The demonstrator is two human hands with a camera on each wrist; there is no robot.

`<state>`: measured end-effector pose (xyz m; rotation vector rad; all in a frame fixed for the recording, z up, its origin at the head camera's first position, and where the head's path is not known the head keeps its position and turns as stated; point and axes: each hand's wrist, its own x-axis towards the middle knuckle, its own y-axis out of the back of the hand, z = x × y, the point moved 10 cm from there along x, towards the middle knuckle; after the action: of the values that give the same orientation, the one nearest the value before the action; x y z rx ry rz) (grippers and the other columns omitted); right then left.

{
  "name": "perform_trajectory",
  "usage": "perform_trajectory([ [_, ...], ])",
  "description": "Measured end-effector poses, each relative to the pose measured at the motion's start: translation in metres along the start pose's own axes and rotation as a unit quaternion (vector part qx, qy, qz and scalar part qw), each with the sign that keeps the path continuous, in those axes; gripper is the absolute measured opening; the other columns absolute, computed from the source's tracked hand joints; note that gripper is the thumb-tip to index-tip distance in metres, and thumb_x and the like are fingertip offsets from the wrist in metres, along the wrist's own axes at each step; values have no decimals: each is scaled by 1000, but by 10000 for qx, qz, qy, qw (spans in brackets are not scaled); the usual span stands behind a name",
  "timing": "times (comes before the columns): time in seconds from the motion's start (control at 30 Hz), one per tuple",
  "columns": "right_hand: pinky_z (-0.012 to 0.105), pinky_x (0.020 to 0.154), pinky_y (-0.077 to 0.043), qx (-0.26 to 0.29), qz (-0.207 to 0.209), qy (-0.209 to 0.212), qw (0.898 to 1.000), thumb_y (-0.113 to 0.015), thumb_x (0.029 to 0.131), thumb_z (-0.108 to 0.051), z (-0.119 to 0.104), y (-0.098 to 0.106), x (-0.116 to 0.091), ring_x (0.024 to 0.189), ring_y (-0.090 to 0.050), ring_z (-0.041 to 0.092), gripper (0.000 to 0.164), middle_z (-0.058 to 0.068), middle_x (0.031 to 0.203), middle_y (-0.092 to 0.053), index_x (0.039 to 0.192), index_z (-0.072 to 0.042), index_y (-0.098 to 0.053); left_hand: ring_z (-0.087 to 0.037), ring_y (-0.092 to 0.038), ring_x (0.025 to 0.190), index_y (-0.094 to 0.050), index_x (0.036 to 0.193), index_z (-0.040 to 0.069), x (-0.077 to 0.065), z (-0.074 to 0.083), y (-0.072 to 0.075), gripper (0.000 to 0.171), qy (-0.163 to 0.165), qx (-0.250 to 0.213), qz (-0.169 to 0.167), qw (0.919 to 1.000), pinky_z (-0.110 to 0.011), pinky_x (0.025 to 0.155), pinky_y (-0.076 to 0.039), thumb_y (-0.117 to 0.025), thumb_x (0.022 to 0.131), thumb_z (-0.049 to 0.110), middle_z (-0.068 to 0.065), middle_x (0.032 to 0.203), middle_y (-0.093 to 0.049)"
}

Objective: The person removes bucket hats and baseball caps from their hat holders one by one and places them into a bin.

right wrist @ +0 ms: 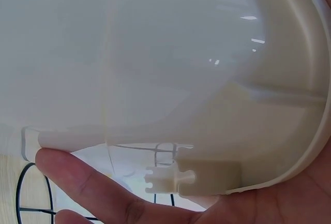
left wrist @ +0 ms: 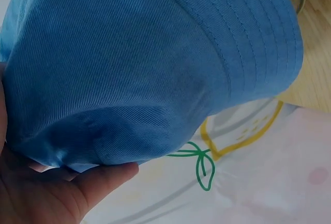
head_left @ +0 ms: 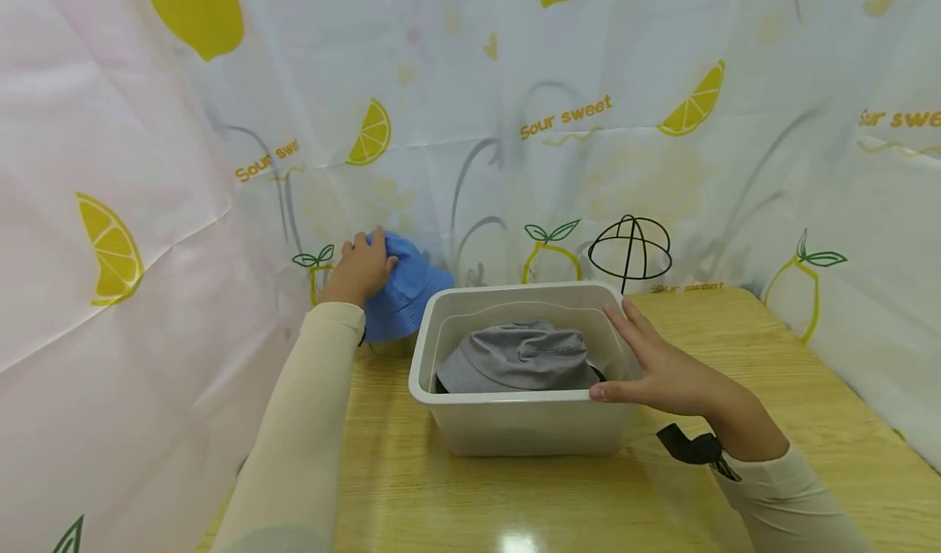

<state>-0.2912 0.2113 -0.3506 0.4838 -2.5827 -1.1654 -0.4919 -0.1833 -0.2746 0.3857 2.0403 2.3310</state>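
A blue bucket hat (head_left: 403, 287) is at the back left, tilted, with its stitched brim toward the table. My left hand (head_left: 362, 269) grips its crown; in the left wrist view the fingers press into the blue cloth (left wrist: 119, 63). A white plastic bin (head_left: 525, 422) stands in the middle of the table, and a grey bucket hat (head_left: 522, 357) lies inside it. My right hand (head_left: 662, 369) rests at the bin's right end, thumb on the front rim and straight fingers along the side. In the right wrist view the index finger touches the bin's edge near a cutout.
Behind the bin stands a black wire dome frame (head_left: 630, 251) on a thin stem. Part of a thin round wire base (head_left: 390, 350) shows below the blue hat. A lemon-printed sheet (head_left: 441, 46) hangs around the wooden table (head_left: 735, 357) at the back and sides.
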Motion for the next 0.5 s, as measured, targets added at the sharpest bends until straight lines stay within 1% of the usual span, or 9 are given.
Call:
perform_trajectory([
  [0.07, 82, 110, -19, -21, 3, 3, 10000, -78, 89, -54, 0, 0, 0, 156, 6, 53, 116, 10, 172, 22, 167, -35, 5, -64, -20, 145, -8, 162, -8, 0, 2, 1, 70, -19, 24, 30, 10000, -70, 115, -31, -41, 113, 28, -43, 157, -21],
  [0.23, 82, 110, -18, -24, 10, 0, 10000, -78, 89, -54, -1, 1, 1, 156, 7, 52, 115, 9, 171, 23, 167, -33, 4, -62, -19, 147, -11, 158, -16, 2, 6, 4, 68, -152, 325, 139, 9993, -67, 117, -31, -43, 113, 24, -44, 157, -21],
  [0.37, 82, 110, -18, 12, -32, -25, 10000, -78, 89, -54, -1, 0, 1, 156, 8, 52, 115, 8, 171, 24, 167, -33, 4, -63, -18, 148, -14, 156, -19, 1, 8, 7, 68, -198, 484, 170, 9985, -66, 117, -32, -44, 112, 23, -45, 158, -21],
  [0.5, 82, 110, -18, 6, -64, -64, 10000, -77, 89, -54, -1, -1, 0, 156, 8, 52, 115, 9, 171, 24, 167, -33, 5, -63, -18, 148, -14, 155, -21, 0, 11, 8, 69, -244, 509, 65, 9984, -63, 119, -30, -48, 111, 21, -45, 160, -19],
])
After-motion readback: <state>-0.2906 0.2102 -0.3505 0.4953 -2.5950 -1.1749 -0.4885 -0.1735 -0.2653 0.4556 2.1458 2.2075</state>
